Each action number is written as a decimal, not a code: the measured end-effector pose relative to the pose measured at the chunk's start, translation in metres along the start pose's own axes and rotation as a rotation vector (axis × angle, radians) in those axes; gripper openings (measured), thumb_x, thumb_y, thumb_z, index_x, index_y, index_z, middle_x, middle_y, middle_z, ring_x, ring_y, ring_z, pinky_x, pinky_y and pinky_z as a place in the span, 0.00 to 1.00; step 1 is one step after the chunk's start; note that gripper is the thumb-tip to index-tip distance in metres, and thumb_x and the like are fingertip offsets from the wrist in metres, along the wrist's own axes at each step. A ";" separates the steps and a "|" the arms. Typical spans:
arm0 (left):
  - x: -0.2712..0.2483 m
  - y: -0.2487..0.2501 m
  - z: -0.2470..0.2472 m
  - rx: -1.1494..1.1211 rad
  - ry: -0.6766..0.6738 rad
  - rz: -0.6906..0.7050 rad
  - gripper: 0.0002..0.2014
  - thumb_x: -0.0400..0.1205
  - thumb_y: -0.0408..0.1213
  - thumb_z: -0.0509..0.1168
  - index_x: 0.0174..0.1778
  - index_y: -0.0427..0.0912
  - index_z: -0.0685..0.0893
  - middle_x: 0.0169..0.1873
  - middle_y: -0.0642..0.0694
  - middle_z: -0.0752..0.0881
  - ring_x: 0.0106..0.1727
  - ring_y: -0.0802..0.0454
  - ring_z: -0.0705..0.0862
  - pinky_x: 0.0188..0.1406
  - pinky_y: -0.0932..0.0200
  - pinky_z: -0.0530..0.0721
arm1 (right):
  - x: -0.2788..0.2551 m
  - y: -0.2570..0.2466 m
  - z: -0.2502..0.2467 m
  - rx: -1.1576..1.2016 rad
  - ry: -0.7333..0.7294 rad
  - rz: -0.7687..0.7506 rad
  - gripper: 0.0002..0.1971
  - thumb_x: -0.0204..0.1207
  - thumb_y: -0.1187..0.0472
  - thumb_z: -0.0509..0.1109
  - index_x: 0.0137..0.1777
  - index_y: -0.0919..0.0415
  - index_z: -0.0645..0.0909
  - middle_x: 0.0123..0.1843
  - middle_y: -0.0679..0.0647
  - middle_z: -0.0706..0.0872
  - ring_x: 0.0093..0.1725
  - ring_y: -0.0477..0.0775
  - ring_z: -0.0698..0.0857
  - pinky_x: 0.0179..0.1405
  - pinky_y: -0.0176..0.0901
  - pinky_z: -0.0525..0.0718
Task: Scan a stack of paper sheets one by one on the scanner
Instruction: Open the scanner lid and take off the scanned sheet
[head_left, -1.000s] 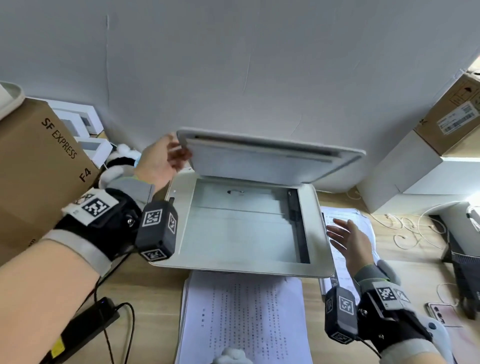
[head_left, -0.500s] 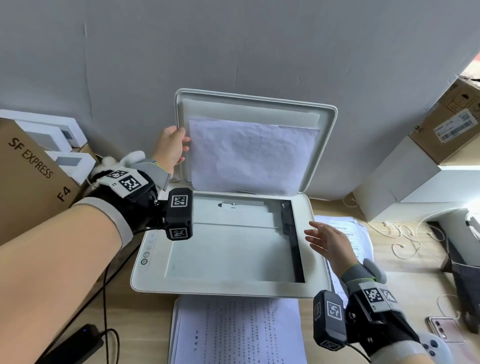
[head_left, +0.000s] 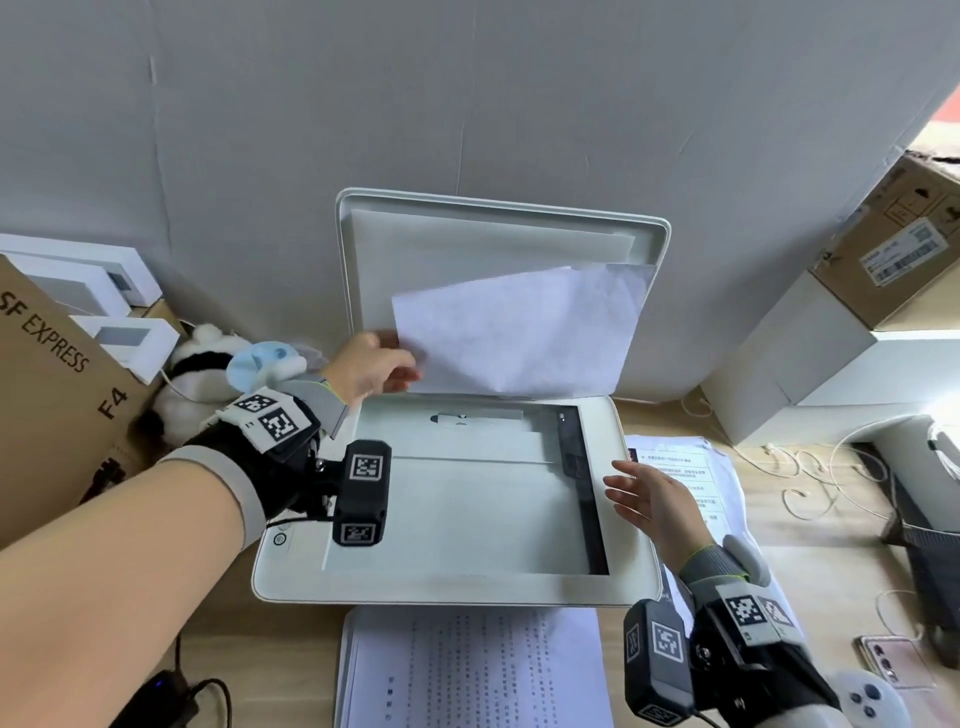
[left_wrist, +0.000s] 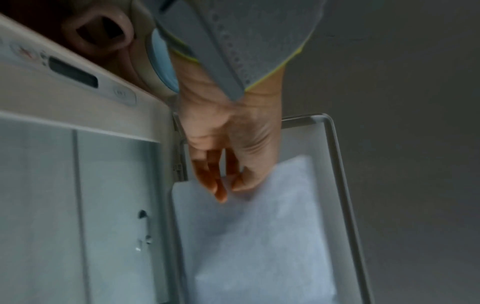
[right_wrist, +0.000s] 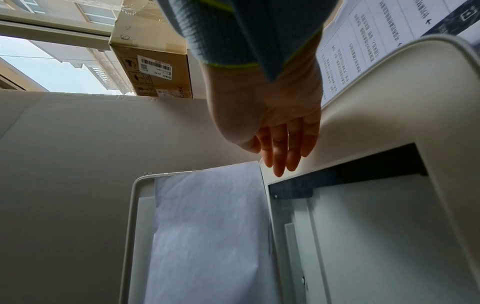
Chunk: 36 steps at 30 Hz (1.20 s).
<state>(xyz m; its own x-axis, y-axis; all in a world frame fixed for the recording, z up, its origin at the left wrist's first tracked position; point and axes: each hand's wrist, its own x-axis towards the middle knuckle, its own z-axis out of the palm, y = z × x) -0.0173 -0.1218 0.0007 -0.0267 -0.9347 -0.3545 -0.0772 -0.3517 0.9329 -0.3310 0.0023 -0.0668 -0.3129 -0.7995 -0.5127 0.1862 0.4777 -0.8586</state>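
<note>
The white scanner (head_left: 291, 571) sits mid-desk with its lid (head_left: 498, 213) standing upright against the wall and the glass (head_left: 467, 499) bare. A blank white sheet (head_left: 519, 332) leans tilted against the lid's inside. My left hand (head_left: 400, 371) pinches that sheet's lower left corner; in the left wrist view the thumb and fingers of the left hand (left_wrist: 226, 185) close on the sheet (left_wrist: 259, 236). My right hand (head_left: 628, 493) hovers open over the scanner's right rim, fingers straight, holding nothing. A printed stack (head_left: 467, 670) lies in front of the scanner and another printed stack (head_left: 675, 467) lies to its right.
An SF Express carton (head_left: 47, 374) and a plush panda (head_left: 202, 374) crowd the left side. White boxes (head_left: 810, 364) and a cardboard box (head_left: 904, 249) stand at the right. A phone (head_left: 893, 660), white cables (head_left: 810, 467) and a black adapter (head_left: 161, 691) lie on the desk.
The lid went from half raised to fully upright. My left hand left the lid's edge and took the sheet's corner, tilting the sheet. My right hand shifted from the right stack toward the scanner's rim.
</note>
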 end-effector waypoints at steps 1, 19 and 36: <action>-0.005 -0.004 -0.001 -0.036 -0.051 0.002 0.10 0.80 0.17 0.60 0.43 0.34 0.82 0.35 0.40 0.85 0.28 0.54 0.88 0.31 0.66 0.86 | 0.000 0.002 -0.002 0.018 0.007 0.013 0.12 0.83 0.62 0.57 0.50 0.61 0.83 0.41 0.59 0.87 0.41 0.55 0.84 0.44 0.41 0.79; -0.081 -0.099 -0.040 0.076 -0.313 -0.033 0.26 0.75 0.12 0.61 0.16 0.42 0.86 0.39 0.42 0.91 0.50 0.49 0.88 0.41 0.67 0.86 | -0.022 0.002 -0.017 -0.114 -0.265 0.210 0.28 0.80 0.41 0.58 0.55 0.67 0.83 0.38 0.60 0.89 0.30 0.57 0.88 0.25 0.39 0.84; -0.080 -0.114 -0.044 -0.112 0.148 -0.020 0.18 0.84 0.26 0.53 0.45 0.50 0.85 0.45 0.53 0.86 0.46 0.56 0.83 0.39 0.66 0.73 | -0.028 0.065 -0.138 -0.325 0.424 0.177 0.14 0.80 0.68 0.64 0.37 0.65 0.89 0.37 0.58 0.90 0.42 0.52 0.88 0.60 0.47 0.75</action>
<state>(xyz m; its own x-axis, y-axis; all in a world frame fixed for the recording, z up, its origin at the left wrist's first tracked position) 0.0377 -0.0092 -0.0747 0.1209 -0.9222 -0.3673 0.0359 -0.3657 0.9300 -0.4387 0.1063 -0.1085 -0.6625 -0.5127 -0.5461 -0.0055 0.7323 -0.6809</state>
